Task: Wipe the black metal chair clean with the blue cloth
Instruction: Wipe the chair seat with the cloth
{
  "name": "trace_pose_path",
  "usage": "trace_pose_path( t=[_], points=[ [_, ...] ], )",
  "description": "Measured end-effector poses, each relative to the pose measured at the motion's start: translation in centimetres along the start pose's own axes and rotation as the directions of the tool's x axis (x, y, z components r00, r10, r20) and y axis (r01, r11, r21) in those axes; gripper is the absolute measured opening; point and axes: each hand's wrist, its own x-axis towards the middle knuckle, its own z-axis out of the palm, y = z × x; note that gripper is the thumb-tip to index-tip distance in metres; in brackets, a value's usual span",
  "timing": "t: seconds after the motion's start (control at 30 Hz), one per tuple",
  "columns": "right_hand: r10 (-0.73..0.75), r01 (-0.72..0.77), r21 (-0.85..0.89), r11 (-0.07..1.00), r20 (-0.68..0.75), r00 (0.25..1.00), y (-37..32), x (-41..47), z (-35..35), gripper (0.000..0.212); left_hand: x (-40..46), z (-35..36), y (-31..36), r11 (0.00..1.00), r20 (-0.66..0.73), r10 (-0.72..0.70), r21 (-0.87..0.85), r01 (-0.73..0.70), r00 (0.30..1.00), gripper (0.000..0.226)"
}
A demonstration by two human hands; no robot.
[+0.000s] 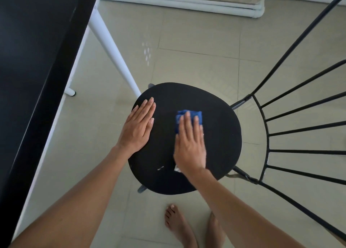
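The black metal chair (pixel 221 135) stands on the tiled floor below me, its round seat in the middle of the view and its thin-barred backrest (pixel 299 109) fanning out to the right. My left hand (pixel 137 127) lies flat on the seat's left edge, fingers together, holding nothing. My right hand (pixel 190 145) presses flat on the folded blue cloth (pixel 189 115) in the middle of the seat; only the cloth's far end shows beyond my fingertips. A few pale marks (pixel 160 168) sit on the seat near my right wrist.
A black tabletop (pixel 28 70) fills the left side, with a white leg (pixel 112 47) slanting down beside the chair. A white mattress edge (pixel 187 2) lies at the back. My bare feet (pixel 177 225) stand on the beige tiles in front of the chair.
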Motion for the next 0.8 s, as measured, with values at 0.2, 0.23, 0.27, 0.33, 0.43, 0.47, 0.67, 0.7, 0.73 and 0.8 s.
trace_pose_path(
  t=[0.2, 0.23, 0.27, 0.33, 0.43, 0.47, 0.67, 0.7, 0.73, 0.8],
  points=[
    [-0.430, 0.442, -0.033, 0.896, 0.182, 0.884, 0.9, -8.1, 0.6, 0.062, 0.1, -0.2, 0.1, 1.000, -0.005, 0.004, -0.003, -0.004, 1.000, 0.054],
    [-0.451, 0.466, -0.042, 0.884, 0.190, 0.872, 2.4, -9.2, 0.4, 0.062, 0.1, -0.2, 0.2, 1.000, -0.007, 0.001, 0.002, -0.001, 1.000, 0.054],
    [-0.445, 0.461, -0.050, 0.886, 0.187, 0.876, 4.0, -10.0, 0.2, 0.062, 0.1, -0.2, 0.2, 1.000, -0.009, -0.001, 0.005, 0.001, 1.000, 0.054],
    [-0.361, 0.376, -0.073, 0.924, 0.168, 0.917, 7.0, -10.9, -0.5, 0.059, 0.0, -0.3, 0.3, 1.000, -0.010, -0.005, 0.010, 0.005, 1.000, 0.054],
    [-0.167, 0.184, -0.119, 0.976, 0.138, 0.976, 8.4, -9.1, -1.3, 0.058, -0.1, -0.3, 0.3, 1.000, -0.014, -0.013, 0.017, 0.013, 1.000, 0.054],
    [-0.102, 0.118, -0.124, 0.985, 0.128, 0.986, 7.9, -7.9, -1.4, 0.058, -0.1, -0.4, 0.3, 1.000, -0.017, -0.011, 0.017, 0.012, 1.000, 0.053],
    [-0.033, 0.035, -0.019, 0.999, 0.087, 0.996, 0.4, -3.6, -0.5, 0.060, -0.1, -0.3, 0.2, 1.000, -0.027, -0.007, 0.019, 0.007, 1.000, 0.053],
    [-0.122, 0.123, -0.006, 0.992, 0.094, 0.988, -0.9, -4.0, -0.3, 0.061, -0.1, -0.3, 0.2, 1.000, -0.023, -0.007, 0.022, 0.008, 1.000, 0.053],
    [-0.221, 0.222, 0.000, 0.975, 0.112, 0.969, -2.0, -4.8, 0.2, 0.063, -0.1, -0.4, 0.2, 1.000, -0.015, -0.006, 0.024, 0.006, 1.000, 0.053],
    [-0.392, 0.399, -0.003, 0.917, 0.179, 0.902, -3.1, -7.1, 0.9, 0.068, -0.1, -0.5, 0.2, 1.000, 0.004, 0.000, 0.025, 0.000, 1.000, 0.054]
  ],
)
